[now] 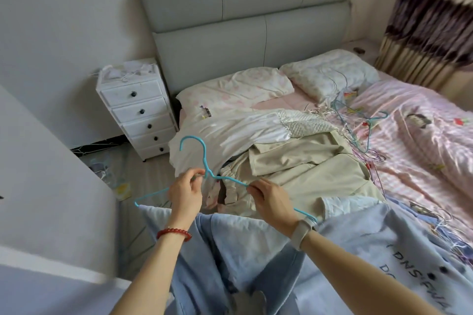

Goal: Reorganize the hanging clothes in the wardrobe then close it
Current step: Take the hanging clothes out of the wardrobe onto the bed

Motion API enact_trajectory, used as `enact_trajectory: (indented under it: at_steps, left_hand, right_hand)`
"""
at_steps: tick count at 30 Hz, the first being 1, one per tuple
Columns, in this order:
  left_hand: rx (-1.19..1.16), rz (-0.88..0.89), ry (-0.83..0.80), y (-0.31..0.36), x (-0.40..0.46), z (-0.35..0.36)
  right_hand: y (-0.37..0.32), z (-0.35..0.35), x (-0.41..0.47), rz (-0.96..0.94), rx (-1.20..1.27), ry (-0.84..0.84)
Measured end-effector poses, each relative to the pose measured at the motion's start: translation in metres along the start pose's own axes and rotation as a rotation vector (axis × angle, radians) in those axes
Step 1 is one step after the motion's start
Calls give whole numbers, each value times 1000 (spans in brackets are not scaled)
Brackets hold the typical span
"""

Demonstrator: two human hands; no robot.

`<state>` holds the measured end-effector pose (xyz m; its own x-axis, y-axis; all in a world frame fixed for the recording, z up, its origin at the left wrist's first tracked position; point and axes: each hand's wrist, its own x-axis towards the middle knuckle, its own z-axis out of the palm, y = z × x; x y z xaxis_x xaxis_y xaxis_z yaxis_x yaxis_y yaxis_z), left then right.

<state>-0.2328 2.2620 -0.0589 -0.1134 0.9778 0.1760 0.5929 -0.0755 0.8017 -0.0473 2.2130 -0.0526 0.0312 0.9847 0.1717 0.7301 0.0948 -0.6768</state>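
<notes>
While both hands work over the bed, the head view shows:
Left hand [184,190]: fingers pinched on the blue hanger [204,158] just below its hook.
Right hand [272,203]: fingertips clamped on the hanger's right shoulder wire.
Hanger: held upright above the bed edge, with a light blue garment [245,235] draped below it.
Bed [409,140]: beige clothes [302,161], a white garment [230,133] and loose hangers [358,120] lie spread.
Drawer unit [139,107]: beside the headboard.

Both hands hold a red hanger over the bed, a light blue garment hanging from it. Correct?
Not quite: the hanger is blue, as the head view shows. Both the left hand and right hand hold it over the bed, a light blue garment hanging from it.
</notes>
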Motion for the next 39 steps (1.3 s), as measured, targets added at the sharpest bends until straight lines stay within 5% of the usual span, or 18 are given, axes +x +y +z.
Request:
enact_trajectory:
  at_steps: [5,12,19,26,33,39]
  left_hand:
    - [-78,128,94,24,41,-17]
    - [-54,564,151,121,85,27]
    - [-24,615,-201,204,85,137]
    - [249,435,-511,191,68,269]
    - [578,70,-893,114,47,347]
    - [656,-25,-962,76,40,368]
  right_hand:
    - [-32,-12,30,15,84,119]
    - [-26,-88,40,146,278,374]
    - [62,-165,57,359,344,695]
    - [213,-205,89,527,302,765]
    - [358,-169,123,757,270,631]
    - [427,-165,125,944,295,679]
